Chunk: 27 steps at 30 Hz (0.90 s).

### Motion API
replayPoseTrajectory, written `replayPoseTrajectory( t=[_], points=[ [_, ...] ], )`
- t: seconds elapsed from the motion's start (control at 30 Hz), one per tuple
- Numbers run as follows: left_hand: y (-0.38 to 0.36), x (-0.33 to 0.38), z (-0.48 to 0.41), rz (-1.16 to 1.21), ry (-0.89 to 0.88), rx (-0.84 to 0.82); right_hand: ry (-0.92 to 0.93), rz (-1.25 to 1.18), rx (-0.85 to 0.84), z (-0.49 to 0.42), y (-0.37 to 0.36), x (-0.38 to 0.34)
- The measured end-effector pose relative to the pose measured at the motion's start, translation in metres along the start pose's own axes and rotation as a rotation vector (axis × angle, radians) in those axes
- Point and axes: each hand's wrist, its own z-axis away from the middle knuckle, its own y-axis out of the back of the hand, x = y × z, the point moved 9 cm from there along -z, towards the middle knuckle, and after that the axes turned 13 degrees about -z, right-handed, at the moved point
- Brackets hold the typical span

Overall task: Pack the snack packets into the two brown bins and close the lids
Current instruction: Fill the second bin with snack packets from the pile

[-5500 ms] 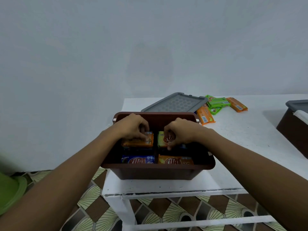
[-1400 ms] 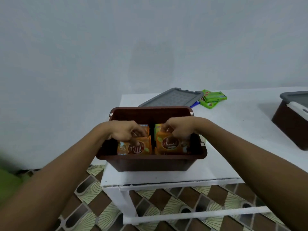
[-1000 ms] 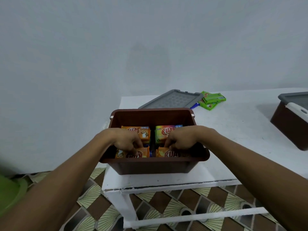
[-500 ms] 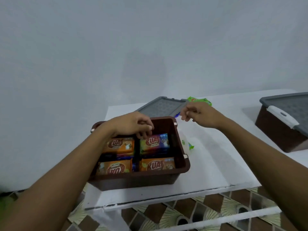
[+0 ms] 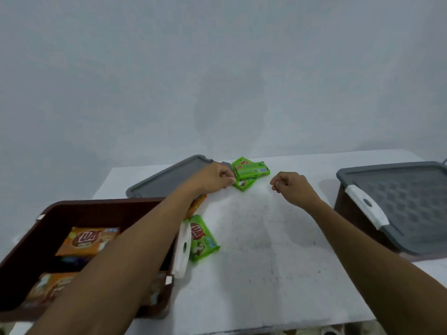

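1. Glossy green packets (image 5: 251,169) stacked flat between the hands, long axes crosswise.
2. Left hand (image 5: 215,176) curled at their edge; grip unclear.
3. Right hand (image 5: 290,187) fisted, empty.
4. Brown bin (image 5: 96,211) open under left forearm.

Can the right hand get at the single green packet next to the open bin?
Probably yes: the green packet lies uncovered on the table beside the open bin, the right hand looks empty, and only tabletop lies between them.

Both arms reach forward; the left hand (image 5: 215,176) and right hand (image 5: 291,187) hover apart, fingers curled, the right one holding nothing.
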Motion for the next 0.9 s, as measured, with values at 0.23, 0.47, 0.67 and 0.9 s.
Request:
replayPoseTrajectory(
  t=[0.23,0.47,0.67,0.9],
  points=[
    [-0.040,-0.032,-0.026,-0.215,0.208,-0.045,0.112,0.051,-0.011,-0.049,-0.024,0.019],
    [-0.017,-0.042,-0.035,-0.224,0.289,0.051,0.128,0.253,-0.155,-0.087,-0.051,0.015],
    [-0.038,-0.032,-0.043,-0.366,0.278,0.167,0.127,0.429,-0.296,-0.101,-0.068,0.026],
    [-0.050,-0.024,-0.058,-0.068,0.215,0.192,-0.074,0.177,-0.246,-0.084,-0.045,0.052]
  ],
)
